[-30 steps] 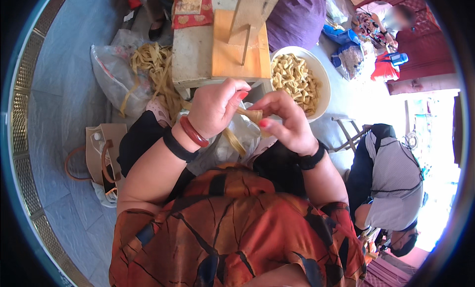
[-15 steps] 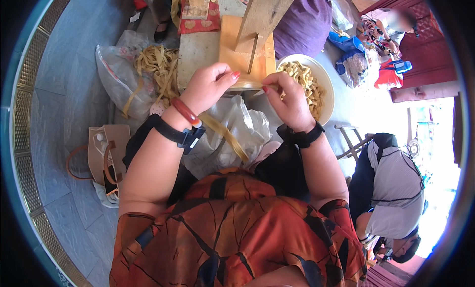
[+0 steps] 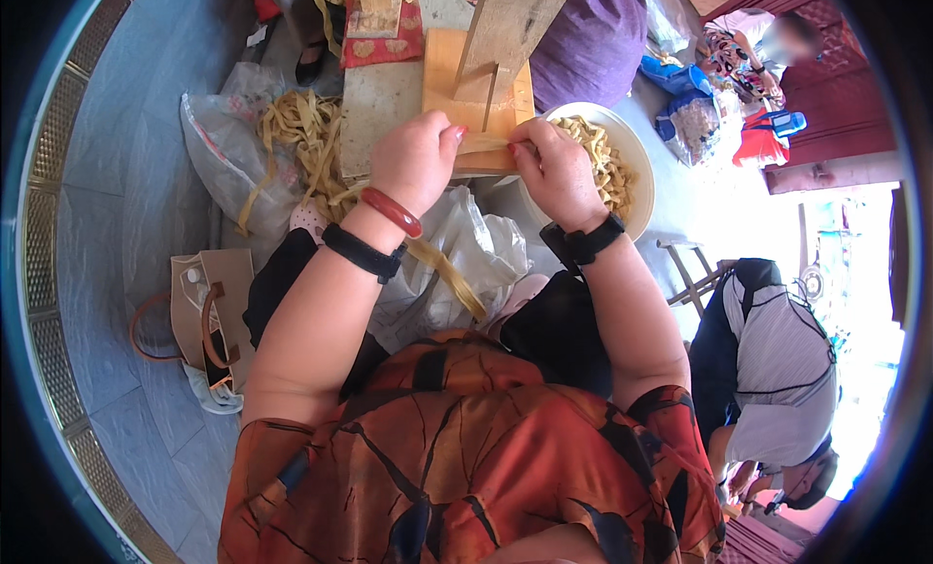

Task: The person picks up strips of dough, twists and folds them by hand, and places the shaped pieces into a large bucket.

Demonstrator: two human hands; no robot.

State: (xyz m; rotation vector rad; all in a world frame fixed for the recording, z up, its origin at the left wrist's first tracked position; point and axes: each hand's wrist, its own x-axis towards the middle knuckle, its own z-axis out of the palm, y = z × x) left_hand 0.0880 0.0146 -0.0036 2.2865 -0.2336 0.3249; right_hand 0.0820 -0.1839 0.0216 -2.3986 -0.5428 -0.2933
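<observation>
My left hand (image 3: 413, 161) and my right hand (image 3: 564, 170) pinch a flat, pale tan strip (image 3: 486, 142), held sideways between them over the front edge of a wooden board (image 3: 442, 78). An upright plank (image 3: 505, 25) and a thin post (image 3: 491, 95) stand on that board. Just right of my right hand is a white basin (image 3: 637, 166) full of short folded tan pieces. A heap of long tan strips (image 3: 296, 136) lies to the left, and a crumpled white plastic bag (image 3: 447, 229) is below my hands.
The board rests on a low table (image 3: 369, 107) beside a purple sack (image 3: 583, 49). A handbag (image 3: 190, 321) stands on the floor at left. A person (image 3: 748, 59) is at the upper right; a co-worker (image 3: 777, 360) bends over at the right, near a folding stool (image 3: 690, 277).
Both hands have moved forward, up to the board's front edge. The bunched piece of strip seen between my fingers earlier now shows as a flat, stretched length.
</observation>
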